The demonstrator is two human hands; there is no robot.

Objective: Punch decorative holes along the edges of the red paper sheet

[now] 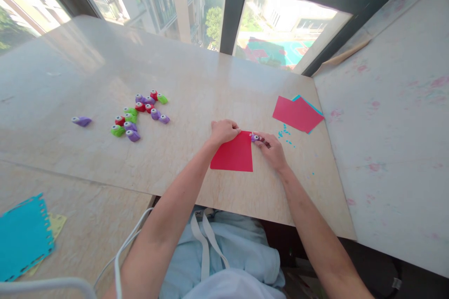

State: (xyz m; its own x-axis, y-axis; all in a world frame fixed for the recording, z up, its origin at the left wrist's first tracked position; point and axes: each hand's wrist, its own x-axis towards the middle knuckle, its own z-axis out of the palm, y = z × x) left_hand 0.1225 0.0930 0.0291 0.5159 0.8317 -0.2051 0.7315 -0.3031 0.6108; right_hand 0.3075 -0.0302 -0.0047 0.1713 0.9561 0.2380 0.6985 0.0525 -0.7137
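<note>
Open counter around our hands, clutter off to each side

We have bare counter [196,84] ahead of the red sheet [233,154]. To our left the cluster of small punches [140,114] blocks the way, with a lone purple punch [82,121] beyond; to our right lie the stacked sheets [298,113] and blue scraps [286,133].

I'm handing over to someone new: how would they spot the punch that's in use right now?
Start at the red sheet lying near the front edge of the table, with the left hand on its far corner. At its far right corner the right hand holds a small purple punch. The other punches lie loose in a cluster far to the left, untouched.
</note>
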